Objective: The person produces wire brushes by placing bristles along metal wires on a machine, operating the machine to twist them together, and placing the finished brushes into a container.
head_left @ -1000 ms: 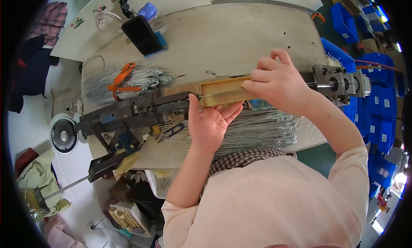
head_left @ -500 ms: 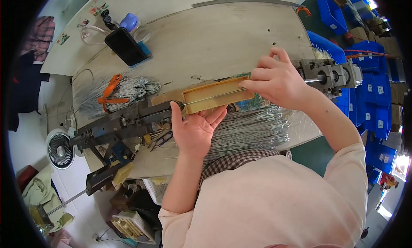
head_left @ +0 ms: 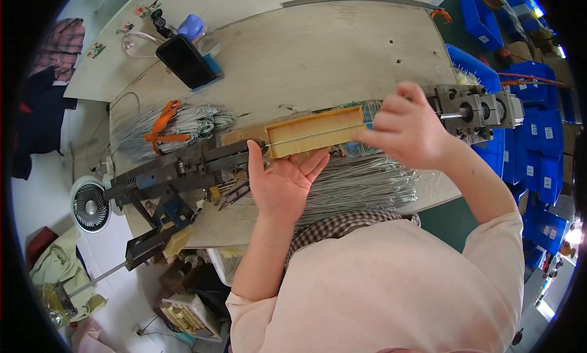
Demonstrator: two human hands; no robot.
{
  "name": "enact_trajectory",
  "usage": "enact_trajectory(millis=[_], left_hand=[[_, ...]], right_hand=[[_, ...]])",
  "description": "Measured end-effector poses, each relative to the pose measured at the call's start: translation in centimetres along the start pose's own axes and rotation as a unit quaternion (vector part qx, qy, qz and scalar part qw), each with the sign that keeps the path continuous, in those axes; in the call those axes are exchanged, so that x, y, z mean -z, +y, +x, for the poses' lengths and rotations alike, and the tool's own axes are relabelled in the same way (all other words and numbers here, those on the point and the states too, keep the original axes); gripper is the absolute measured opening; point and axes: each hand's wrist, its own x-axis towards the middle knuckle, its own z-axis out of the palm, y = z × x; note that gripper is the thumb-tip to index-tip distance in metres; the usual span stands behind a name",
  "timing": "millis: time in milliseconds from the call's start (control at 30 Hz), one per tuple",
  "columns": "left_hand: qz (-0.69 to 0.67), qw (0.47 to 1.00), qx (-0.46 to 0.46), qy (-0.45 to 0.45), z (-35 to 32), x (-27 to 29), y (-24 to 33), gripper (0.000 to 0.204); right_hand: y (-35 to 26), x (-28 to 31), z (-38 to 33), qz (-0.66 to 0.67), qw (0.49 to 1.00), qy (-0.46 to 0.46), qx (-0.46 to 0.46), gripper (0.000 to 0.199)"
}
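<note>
A long yellow tray-like guide (head_left: 315, 133) lies across a dark metal machine (head_left: 177, 169) on a wooden workbench (head_left: 318, 53). A thin metal wire (head_left: 306, 136) lies along the guide. My left hand (head_left: 284, 182) is open, palm up, with the thumb against the guide's left end and the fingers under its near edge. My right hand (head_left: 406, 130) pinches the wire at the guide's right end. A loose heap of grey wires (head_left: 361, 185) lies on the bench just below both hands.
A grey metal block with a shaft (head_left: 480, 108) stands right of my right hand. A bundle of wires with orange clips (head_left: 177, 124) lies at left, a black phone (head_left: 185, 61) on a stand behind it. Blue bins (head_left: 538, 145) line the right. A small fan (head_left: 90, 205) sits left.
My left hand has shifted right along the guide, palm still up. My right hand has stayed at the guide's right end. The view has tilted slightly.
</note>
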Motion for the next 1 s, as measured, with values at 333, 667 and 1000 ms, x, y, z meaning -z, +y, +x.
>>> enact_trajectory(millis=[333, 667, 1000], left_hand=[[0.049, 0.999, -0.012, 0.015, 0.2, 0.0, 0.1, 0.075], [0.057, 0.998, -0.020, 0.016, 0.1, 0.2, -0.4, 0.072], [0.076, 0.997, -0.027, -0.020, 0.0, 0.3, -0.3, 0.070]], right_hand=[[2.3, -0.2, 1.2, 0.090, 0.996, -0.008, -0.028, 0.018], [-5.2, 3.4, -0.4, 0.059, 0.970, 0.008, -0.236, 0.042], [-7.6, 0.7, -0.5, 0.013, 0.973, 0.033, -0.227, 0.058]])
